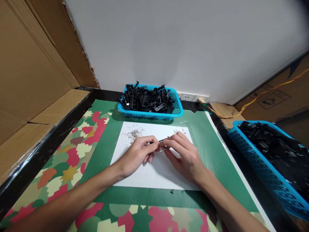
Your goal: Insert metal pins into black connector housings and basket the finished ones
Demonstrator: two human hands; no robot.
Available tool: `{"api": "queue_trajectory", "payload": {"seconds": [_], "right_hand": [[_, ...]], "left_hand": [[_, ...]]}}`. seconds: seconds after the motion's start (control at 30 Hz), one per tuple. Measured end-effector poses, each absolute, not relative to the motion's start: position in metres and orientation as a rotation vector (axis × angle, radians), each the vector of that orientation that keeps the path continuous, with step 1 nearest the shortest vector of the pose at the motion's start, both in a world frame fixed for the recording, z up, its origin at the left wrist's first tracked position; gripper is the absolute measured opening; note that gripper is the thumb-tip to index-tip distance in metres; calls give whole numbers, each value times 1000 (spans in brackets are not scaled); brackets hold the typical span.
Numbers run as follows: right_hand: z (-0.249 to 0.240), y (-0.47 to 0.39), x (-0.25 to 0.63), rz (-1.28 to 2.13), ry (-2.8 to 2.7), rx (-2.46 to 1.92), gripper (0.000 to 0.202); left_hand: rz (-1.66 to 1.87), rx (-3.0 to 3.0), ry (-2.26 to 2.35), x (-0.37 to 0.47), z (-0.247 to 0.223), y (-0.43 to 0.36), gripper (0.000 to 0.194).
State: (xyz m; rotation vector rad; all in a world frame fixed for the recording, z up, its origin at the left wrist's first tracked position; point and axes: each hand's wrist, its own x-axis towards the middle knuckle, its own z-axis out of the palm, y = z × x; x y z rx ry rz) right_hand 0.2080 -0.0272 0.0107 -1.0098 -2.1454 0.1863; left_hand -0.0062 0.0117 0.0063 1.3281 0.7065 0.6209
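My left hand (pixel 142 149) is closed, with thumb and forefinger pinching a small black plastic part (pixel 151 142) that the fingers mostly cover. Close against it, my right hand (pixel 184 153) grips a thin, shiny metal tool (pixel 164 149) that looks like tweezers; its end meets the left fingertips. Both hands are over a white sheet (pixel 149 175). On the sheet, beyond my left hand, lies a loose heap of tiny bent wire pieces (pixel 134 133). A few small dark bits (pixel 177 131) lie at its far right, partly behind my right hand.
A blue basket (pixel 151 115) heaped with black plastic parts stands at the back by the wall. Another blue basket (pixel 260 164) with black parts is at the right. Cardboard (pixel 36 58) borders the left. A yellow cable (pixel 243 108) runs from the wall socket (pixel 187 96).
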Motion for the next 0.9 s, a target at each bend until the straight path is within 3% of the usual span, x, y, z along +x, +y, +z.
{"api": "queue_trajectory", "payload": {"seconds": [0.17, 0.27, 0.57, 0.9], "right_hand": [[16, -28, 207, 236, -1973, -1013, 19], [20, -30, 204, 283, -1882, -1075, 16], [10, -30, 204, 180, -1962, -1003, 19], [11, -30, 202, 177, -1998, -996, 14]], "left_hand": [[705, 1408, 705, -6, 8, 8, 37], [792, 1434, 739, -5, 7, 5, 30], [1021, 1379, 816, -2, 4, 3, 56], [1043, 1422, 863, -1, 4, 1, 49]]}}
